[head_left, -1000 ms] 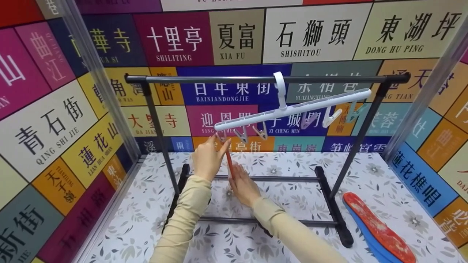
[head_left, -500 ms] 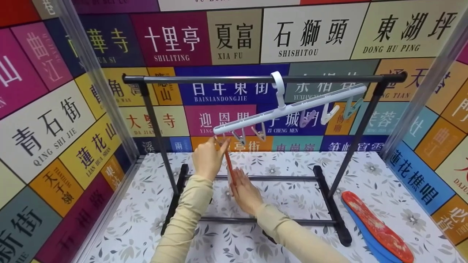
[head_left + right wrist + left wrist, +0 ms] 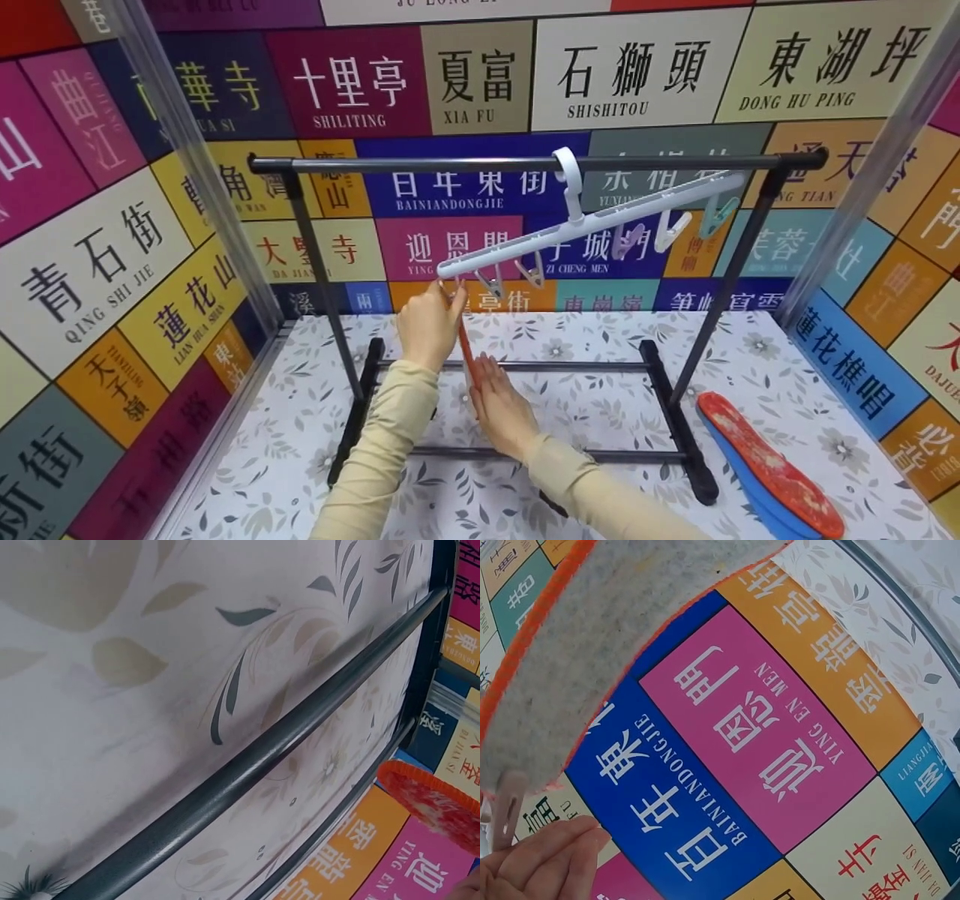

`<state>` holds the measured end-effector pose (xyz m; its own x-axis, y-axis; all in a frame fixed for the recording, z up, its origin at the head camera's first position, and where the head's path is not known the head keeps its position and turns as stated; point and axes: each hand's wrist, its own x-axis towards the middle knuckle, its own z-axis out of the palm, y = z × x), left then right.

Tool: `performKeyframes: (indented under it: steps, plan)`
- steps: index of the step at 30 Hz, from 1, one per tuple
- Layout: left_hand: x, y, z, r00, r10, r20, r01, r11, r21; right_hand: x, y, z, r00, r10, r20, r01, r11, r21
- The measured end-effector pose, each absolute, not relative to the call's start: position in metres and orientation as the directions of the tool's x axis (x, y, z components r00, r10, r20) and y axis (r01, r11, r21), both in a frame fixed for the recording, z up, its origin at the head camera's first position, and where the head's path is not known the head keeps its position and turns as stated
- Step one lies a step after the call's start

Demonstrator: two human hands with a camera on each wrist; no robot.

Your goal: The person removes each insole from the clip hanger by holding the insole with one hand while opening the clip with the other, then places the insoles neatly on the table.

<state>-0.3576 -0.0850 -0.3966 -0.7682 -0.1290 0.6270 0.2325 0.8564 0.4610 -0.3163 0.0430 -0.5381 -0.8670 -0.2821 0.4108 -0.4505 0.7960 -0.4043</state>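
A white clip hanger (image 3: 517,241) hangs by its hook from the rack's top bar, its left end tilted down. At that end, my left hand (image 3: 425,326) pinches a pale clip (image 3: 507,804) with thumb and fingers. From the clip hangs an insole (image 3: 466,351), seen edge-on in the head view. Its grey felt underside with an orange edge fills the upper left of the left wrist view; the mottled red face (image 3: 439,802) shows in the right wrist view. My right hand (image 3: 504,409) lies against the insole's lower part, fingers straight.
The black rack (image 3: 720,300) stands on a floral-patterned surface (image 3: 585,409), with low crossbars near the right forearm. Several other clips (image 3: 667,231) dangle from the hanger. A second insole (image 3: 776,465), red over blue, lies right of the rack. Sign-printed panels surround the space.
The hanger has tilted a little further, its left end lower. My right hand has slid slightly down along the insole. The left hand keeps its pinch on the clip.
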Motion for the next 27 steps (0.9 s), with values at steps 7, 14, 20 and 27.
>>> performKeyframes:
  steps: [7,14,20,27]
  plan:
    - [-0.357,-0.081,-0.395,-0.77,-0.147,0.621,0.203,0.866,0.457,-0.314,0.04,-0.539,-0.836,-0.297,0.461,-0.488,0.787,-0.378]
    - [-0.356,-0.079,-0.39,-0.779,-0.13,0.613,0.195,0.879,0.435,-0.31,0.042,-0.541,-0.843,-0.264,0.468,-0.46,0.804,-0.376]
    - [-0.358,-0.082,-0.389,-0.782,-0.142,0.607,0.187,0.875,0.447,-0.304,0.051,-0.545,-0.857,-0.254,0.449,-0.446,0.801,-0.399]
    - [-0.361,-0.087,-0.387,-0.785,-0.151,0.601,0.188,0.867,0.462,-0.298,0.065,-0.549,-0.867,-0.238,0.438,-0.433,0.796,-0.424]
